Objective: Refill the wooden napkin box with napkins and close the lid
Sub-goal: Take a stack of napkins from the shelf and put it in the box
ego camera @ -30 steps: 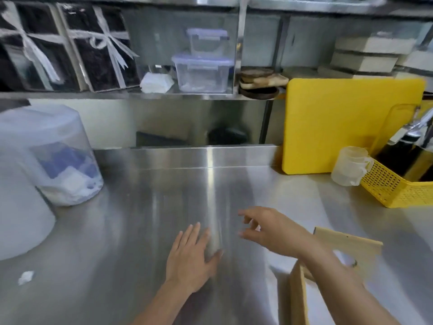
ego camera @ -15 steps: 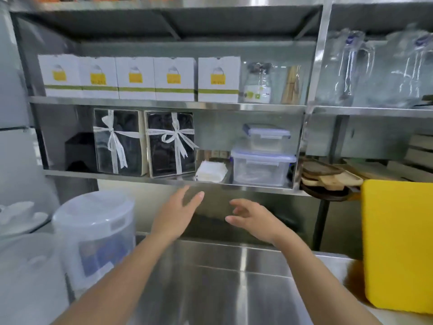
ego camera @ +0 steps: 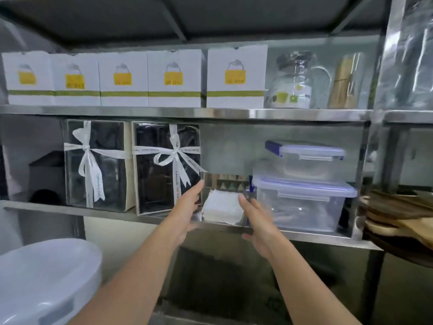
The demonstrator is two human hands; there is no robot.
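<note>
A stack of white napkins (ego camera: 222, 208) lies on the lower steel shelf (ego camera: 107, 212), between a black gift box and clear plastic containers. My left hand (ego camera: 185, 213) is raised just left of the stack, fingers apart, holding nothing. My right hand (ego camera: 257, 221) is just right of the stack, fingers spread, its fingertips near the stack's right edge. I cannot tell whether either hand touches the napkins. The wooden napkin box is out of view.
Two black gift boxes with white ribbons (ego camera: 167, 166) stand left of the napkins. Stacked clear lidded containers (ego camera: 302, 195) sit to the right. White cartons (ego camera: 236, 76) line the upper shelf. Wooden boards (ego camera: 398, 214) lie at far right; a white plastic tub (ego camera: 44, 280) sits at lower left.
My view has risen from the counter to the shelves. Both hands have lifted from the steel counter and reached forward to either side of the napkin stack.
</note>
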